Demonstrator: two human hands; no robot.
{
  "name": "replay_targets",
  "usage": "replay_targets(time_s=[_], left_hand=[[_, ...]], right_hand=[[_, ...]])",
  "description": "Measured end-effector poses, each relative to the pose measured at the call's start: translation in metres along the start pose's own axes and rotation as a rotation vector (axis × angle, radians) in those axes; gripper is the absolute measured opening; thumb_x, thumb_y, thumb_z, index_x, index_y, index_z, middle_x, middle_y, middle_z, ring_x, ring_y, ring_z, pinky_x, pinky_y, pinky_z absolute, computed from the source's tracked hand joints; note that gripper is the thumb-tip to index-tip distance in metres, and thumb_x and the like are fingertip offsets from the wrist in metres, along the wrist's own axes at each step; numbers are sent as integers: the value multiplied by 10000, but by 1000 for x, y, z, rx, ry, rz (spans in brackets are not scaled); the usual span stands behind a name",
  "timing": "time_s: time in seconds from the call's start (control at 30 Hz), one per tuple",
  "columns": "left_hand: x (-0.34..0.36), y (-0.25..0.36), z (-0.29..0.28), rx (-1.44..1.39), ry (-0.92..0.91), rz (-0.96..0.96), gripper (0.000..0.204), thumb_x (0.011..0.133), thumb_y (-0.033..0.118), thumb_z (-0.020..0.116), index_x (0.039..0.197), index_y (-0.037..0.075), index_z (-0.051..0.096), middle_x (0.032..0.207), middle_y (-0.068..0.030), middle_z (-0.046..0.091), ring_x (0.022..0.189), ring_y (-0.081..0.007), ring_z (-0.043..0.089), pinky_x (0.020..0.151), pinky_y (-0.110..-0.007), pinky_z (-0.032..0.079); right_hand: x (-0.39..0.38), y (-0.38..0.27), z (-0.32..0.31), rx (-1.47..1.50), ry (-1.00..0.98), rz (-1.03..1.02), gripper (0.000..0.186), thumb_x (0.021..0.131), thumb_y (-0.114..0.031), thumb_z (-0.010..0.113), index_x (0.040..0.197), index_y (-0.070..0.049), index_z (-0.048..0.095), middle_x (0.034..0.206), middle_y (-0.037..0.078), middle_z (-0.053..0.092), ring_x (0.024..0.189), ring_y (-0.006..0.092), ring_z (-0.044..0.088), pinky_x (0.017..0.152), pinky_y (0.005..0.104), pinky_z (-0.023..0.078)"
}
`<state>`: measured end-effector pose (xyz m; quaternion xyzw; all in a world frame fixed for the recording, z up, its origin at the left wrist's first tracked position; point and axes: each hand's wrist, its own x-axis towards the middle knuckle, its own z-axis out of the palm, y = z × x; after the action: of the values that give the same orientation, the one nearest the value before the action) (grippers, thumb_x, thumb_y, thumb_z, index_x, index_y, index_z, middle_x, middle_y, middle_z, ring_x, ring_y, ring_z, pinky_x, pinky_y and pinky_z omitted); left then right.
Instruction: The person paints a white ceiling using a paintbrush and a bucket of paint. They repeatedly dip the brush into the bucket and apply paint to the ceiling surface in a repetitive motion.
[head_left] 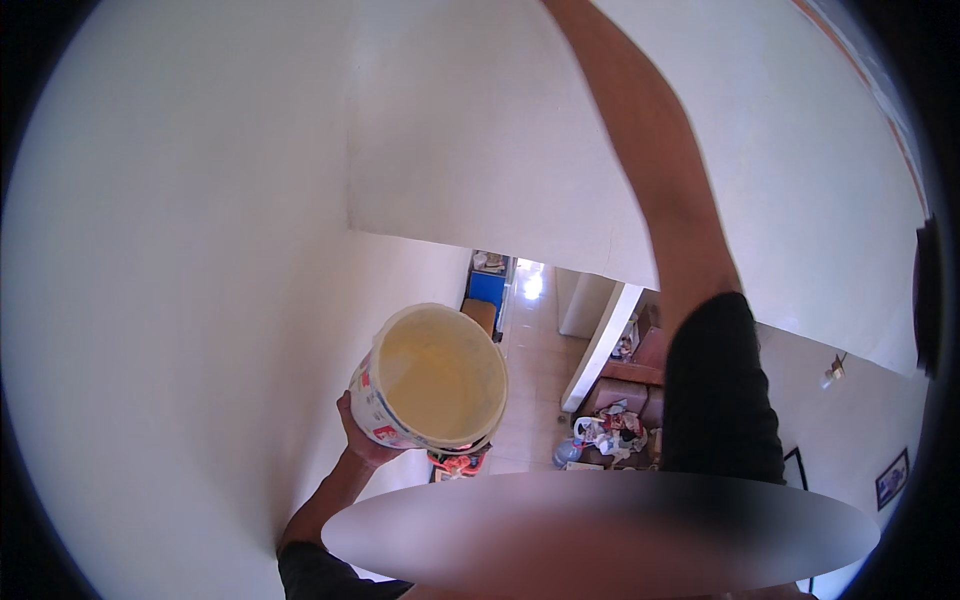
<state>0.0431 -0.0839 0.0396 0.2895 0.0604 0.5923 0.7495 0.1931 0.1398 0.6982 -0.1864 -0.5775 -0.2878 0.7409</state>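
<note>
A white plastic bucket (pixel 372 405) with coloured printing on its side tilts toward me, its mouth facing up. Pale cream paint (pixel 440 385) shows inside it. My left hand (pixel 365 440) grips the bucket low on its left side, the thumb pressed to the wall and the other fingers hidden beneath. My right arm stretches upward past a white wall (pixel 480 130) and leaves the picture at the top edge. The right hand lies beyond the frame, so what it holds or touches is hidden.
Far below lies a shiny tiled floor (pixel 535 370). Near it are a blue box-like thing (pixel 487 289), a brown seat (pixel 479 315), a heap of clothes (pixel 620 432) and a water jug (pixel 568 453). A lamp (pixel 832 373) and a framed picture (pixel 892 479) hang at right.
</note>
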Motion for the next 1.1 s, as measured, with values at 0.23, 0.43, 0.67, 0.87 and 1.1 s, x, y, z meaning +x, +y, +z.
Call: replay_targets(time_s=[0.23,0.43,0.67,0.87,1.1], left_hand=[[-1,-2,-1,28,-24,7,991,798,873,418,1594,287,358,1595,-92,422,1418,-353,461,1068,-661,444],[8,-4,2,61,-21,17,976,811,860,414,1597,286,349,1588,-97,429,1415,-369,466,1060,-682,441],[-3,-1,-5,5,-19,1,974,820,856,401,1607,288,321,1609,-97,389,1437,-372,434,1064,-689,433],[1,-3,-22,24,-65,-52,1007,807,879,397,1617,290,298,1630,-111,353,1454,-389,404,1060,-721,412],[3,-6,-32,8,-26,-52,1029,803,885,395,1628,283,268,1648,-108,321,1465,-400,382,1074,-723,392]], right_hand=[[34,49,-194,-457,1,62,253,860,-214,616,891,17,711,764,246,710,675,370,714,618,489,571],[31,52,-131,-576,110,-378,216,891,-171,591,982,-87,769,858,190,743,791,352,728,721,491,579],[-31,-102,23,12,-156,-297,221,901,-167,596,964,-29,757,864,221,740,829,370,737,764,484,597],[-41,-114,44,253,-82,-215,218,871,-173,615,928,0,733,855,249,730,831,397,730,753,484,601],[4,-6,-6,-167,9,-229,269,820,-251,647,869,6,710,869,259,718,838,430,710,776,528,581]])
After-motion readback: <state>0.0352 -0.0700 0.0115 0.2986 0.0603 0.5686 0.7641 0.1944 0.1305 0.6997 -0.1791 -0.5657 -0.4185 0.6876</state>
